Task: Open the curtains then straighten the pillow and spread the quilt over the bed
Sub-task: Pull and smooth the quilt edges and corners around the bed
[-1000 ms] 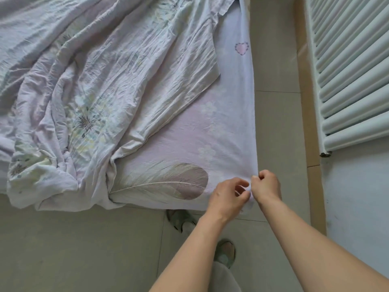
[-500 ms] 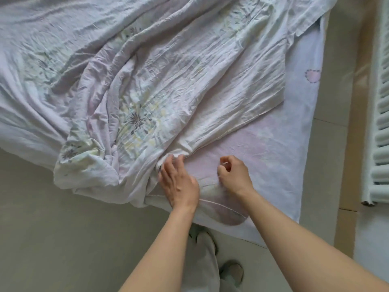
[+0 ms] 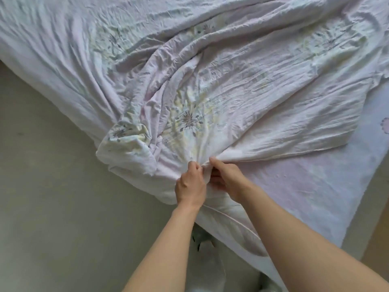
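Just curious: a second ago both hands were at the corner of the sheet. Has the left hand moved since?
Yes. The left hand left the bedsheet corner, moving along the bed's edge, and now grips the bunched quilt edge.

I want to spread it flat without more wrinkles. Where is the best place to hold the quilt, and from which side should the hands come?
Probably its hemmed edge, from the foot of the bed. The quilt lies bunched, its folds fanning out from where the left hand and right hand already pinch it. The straight hem runs right across the bare sheet, so spaced grips there should draw it flat.
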The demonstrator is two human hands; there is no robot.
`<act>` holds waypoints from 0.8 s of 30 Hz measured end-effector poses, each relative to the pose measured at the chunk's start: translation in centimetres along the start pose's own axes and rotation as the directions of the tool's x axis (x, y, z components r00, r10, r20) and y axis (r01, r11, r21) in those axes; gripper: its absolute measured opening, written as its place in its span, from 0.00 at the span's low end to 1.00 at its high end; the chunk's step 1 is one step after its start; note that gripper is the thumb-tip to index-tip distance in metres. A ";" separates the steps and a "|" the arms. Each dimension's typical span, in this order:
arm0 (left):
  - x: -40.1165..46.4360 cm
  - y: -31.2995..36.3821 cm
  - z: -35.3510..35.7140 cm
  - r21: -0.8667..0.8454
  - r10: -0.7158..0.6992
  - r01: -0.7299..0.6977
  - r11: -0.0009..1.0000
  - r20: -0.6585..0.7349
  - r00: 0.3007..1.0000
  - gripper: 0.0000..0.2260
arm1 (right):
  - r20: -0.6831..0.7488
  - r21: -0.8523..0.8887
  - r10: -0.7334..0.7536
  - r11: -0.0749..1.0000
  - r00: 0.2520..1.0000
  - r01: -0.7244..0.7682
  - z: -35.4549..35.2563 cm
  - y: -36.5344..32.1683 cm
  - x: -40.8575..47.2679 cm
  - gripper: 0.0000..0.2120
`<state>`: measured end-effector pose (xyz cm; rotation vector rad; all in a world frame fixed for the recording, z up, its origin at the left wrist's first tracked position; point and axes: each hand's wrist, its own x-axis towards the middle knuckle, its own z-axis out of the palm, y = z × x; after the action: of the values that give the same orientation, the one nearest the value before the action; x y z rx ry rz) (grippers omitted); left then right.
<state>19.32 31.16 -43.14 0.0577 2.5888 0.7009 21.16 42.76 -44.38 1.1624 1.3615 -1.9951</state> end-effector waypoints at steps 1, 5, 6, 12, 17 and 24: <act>-0.4 0.2 0.0 -0.088 -0.020 0.021 0.996 0.012 1.000 0.09 | 0.016 0.017 0.024 1.000 1.000 -0.024 0.1 0.2 -0.3 0.18; -2.1 1.1 0.2 -0.291 0.005 0.008 0.957 0.044 0.999 0.12 | -0.114 0.183 0.002 0.983 0.994 0.019 0.2 0.9 -1.1 0.16; -2.7 1.5 0.3 -0.280 0.037 -0.025 0.960 0.036 0.999 0.13 | -0.164 0.255 -0.004 0.966 0.987 0.046 0.2 1.1 -1.5 0.14; -7.5 2.2 2.6 -0.119 0.186 -0.182 0.976 0.022 0.982 0.15 | -0.394 0.374 0.058 0.922 0.917 0.102 -2.6 1.7 -4.3 0.08; -9.9 1.3 4.6 0.094 -0.008 0.018 0.995 -0.102 0.995 0.15 | -0.288 0.438 0.055 0.895 0.956 0.081 -6.0 1.2 -5.8 0.18; -12.2 4.7 5.7 -0.201 -0.004 -0.007 0.979 -0.055 0.998 0.08 | -0.135 0.164 -0.061 0.983 0.989 0.083 -8.6 3.1 -7.5 0.30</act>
<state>32.34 36.03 -40.14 -0.0234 2.5549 0.9744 30.82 48.73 -41.04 1.3578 1.3337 -2.1551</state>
